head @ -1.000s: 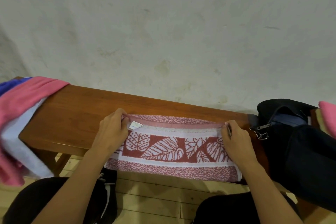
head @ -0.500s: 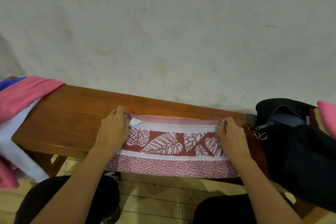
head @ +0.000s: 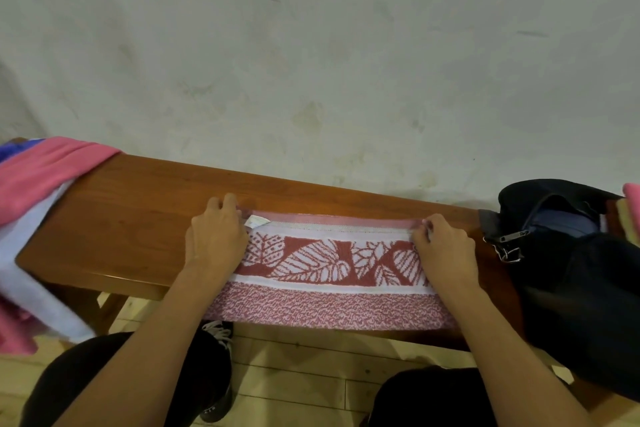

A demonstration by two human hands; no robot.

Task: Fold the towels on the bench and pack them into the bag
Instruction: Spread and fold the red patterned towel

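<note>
A red-and-white towel with a leaf pattern (head: pixel 329 274) lies folded across the wooden bench (head: pixel 131 218), its near part hanging over the front edge. My left hand (head: pixel 214 236) pinches its far left corner, beside a small white label. At the far right corner my right hand (head: pixel 445 248) pinches the folded edge. A black bag (head: pixel 581 274) stands at the right end of the bench, its top unzipped.
A pile of pink, white and blue towels (head: pixel 31 204) drapes over the bench's left end. Another pink cloth (head: pixel 633 198) peeks in at the right edge behind the bag. A stained wall rises right behind the bench. My knees and a wooden floor are below.
Both hands have carried the towel's folded edge farther across the bench toward the wall, so less towel hangs over the front. The view has shifted a little.
</note>
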